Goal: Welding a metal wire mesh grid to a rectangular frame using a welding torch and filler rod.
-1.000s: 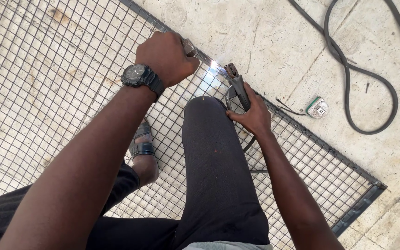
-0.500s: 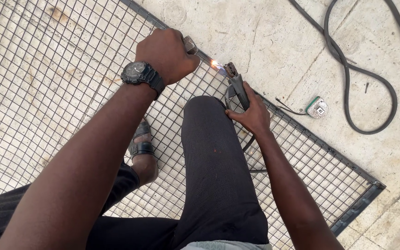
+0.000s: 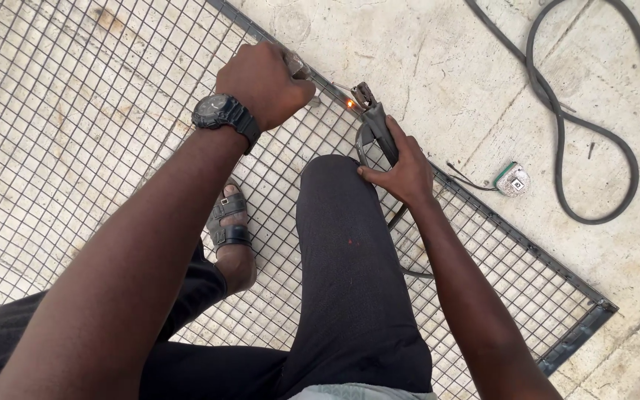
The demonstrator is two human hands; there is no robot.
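Observation:
A wire mesh panel [image 3: 75, 111] in a dark metal frame [image 3: 527, 248] lies flat on the concrete floor. My left hand [image 3: 264, 81], with a black wristwatch [image 3: 220, 112], is closed around a small metal tool pressed against the frame's far edge. My right hand [image 3: 401, 167] grips a welding electrode holder [image 3: 375, 122], whose tip points at the frame. A small orange glow [image 3: 350, 104] shows at that spot on the frame. My knee in black trousers [image 3: 342, 222] sits between my arms.
My sandalled foot [image 3: 231, 226] rests on the mesh. Thick black cables [image 3: 557, 133] loop over the concrete at the right. A small green and white tape measure [image 3: 512, 179] lies just outside the frame.
The bright arc flash at the frame has faded to a small orange glow. Both hands have stayed near the same spot.

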